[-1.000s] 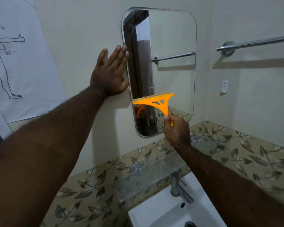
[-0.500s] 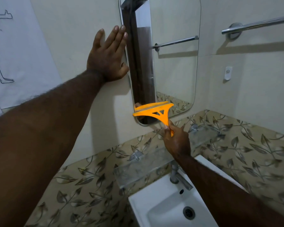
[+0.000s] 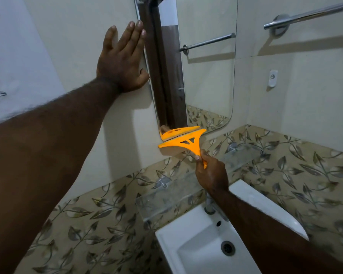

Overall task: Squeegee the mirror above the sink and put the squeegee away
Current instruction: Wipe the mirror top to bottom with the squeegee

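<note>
The tall mirror point(image 3: 206, 76) with rounded corners hangs on the wall above the white sink point(image 3: 196, 246). My right hand point(image 3: 210, 173) grips the handle of the orange squeegee point(image 3: 184, 143), whose blade sits at the mirror's bottom left edge, just off the glass. Its orange reflection shows in the lowest strip of the mirror. My left hand point(image 3: 123, 60) lies flat on the wall with fingers spread, its fingertips and thumb touching the mirror's left rim.
A glass shelf point(image 3: 166, 194) juts out between mirror and sink, above the chrome tap point(image 3: 210, 206). A chrome towel rail point(image 3: 309, 14) runs along the right wall, a small white fitting point(image 3: 273, 78) below it. A paper poster point(image 3: 18, 56) hangs at left. Leaf-patterned tiles cover the lower wall.
My right hand has drawn the squeegee down the mirror's left part, from mid-height to its bottom edge. My left hand has stayed pressed on the wall. The view tilted downward.
</note>
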